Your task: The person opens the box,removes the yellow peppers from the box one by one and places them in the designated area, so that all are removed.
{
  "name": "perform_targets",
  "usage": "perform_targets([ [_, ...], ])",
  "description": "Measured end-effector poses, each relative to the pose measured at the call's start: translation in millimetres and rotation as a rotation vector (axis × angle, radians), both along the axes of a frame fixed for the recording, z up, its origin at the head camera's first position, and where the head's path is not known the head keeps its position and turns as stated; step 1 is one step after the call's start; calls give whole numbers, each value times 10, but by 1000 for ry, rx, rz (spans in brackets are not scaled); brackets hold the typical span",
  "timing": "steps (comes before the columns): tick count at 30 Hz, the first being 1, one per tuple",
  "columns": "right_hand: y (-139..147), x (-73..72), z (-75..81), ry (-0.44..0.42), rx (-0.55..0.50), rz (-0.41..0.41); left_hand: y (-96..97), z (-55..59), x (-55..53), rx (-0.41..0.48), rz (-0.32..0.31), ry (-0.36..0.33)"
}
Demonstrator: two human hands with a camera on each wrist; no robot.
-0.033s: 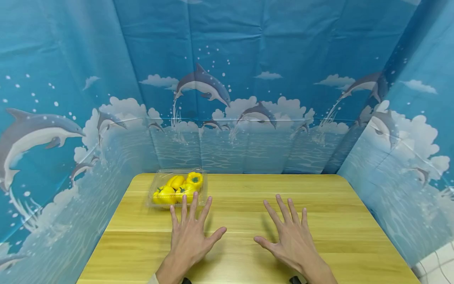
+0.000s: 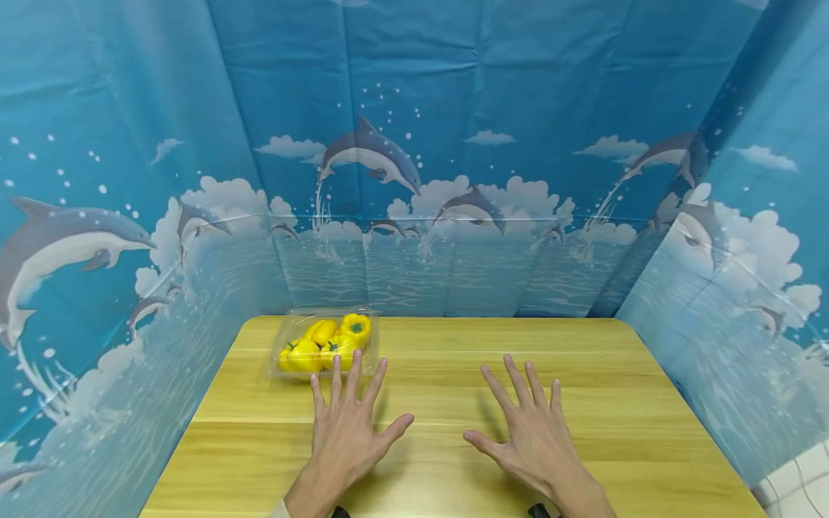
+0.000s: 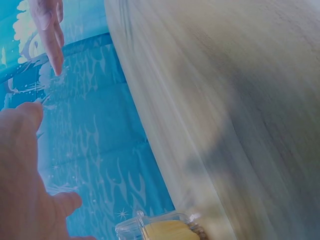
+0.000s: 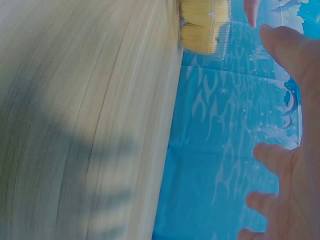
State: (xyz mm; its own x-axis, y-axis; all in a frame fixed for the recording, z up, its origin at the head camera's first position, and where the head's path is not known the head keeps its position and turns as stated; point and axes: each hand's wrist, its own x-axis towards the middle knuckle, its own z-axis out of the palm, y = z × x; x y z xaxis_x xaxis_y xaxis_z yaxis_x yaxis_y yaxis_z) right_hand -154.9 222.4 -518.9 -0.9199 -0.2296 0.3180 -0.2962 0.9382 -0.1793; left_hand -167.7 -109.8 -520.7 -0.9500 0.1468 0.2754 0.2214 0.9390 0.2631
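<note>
Both hands hover above the wooden table (image 2: 447, 396), palms down, fingers spread and straight. My left hand (image 2: 346, 432) is the nearer one to a clear plastic box (image 2: 278, 365) at the table's back left; its fingertips overlap the box's front edge in the head view. Inside lie several yellow bell peppers (image 2: 303, 356), some with green stems showing. My right hand (image 2: 534, 439) is over the middle right of the table, with nothing in it. Each wrist view shows the box of peppers only in part, at the bottom in the left wrist view and at the top in the right.
A blue curtain (image 2: 427, 280) printed with dolphins, clouds and water stands along the table's back edge and wraps round both sides. Pale floor tiles (image 2: 799, 478) with a thin cable show at the lower right, beyond the table.
</note>
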Motion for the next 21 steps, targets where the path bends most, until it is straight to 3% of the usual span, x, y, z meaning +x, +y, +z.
perform_targets([
  [11,17,-3,12,7,-7,5,11,-28,-11,-9,-2,16],
  [21,-82,-69,33,57,-49,59,-105,13,-95,-27,50,34],
])
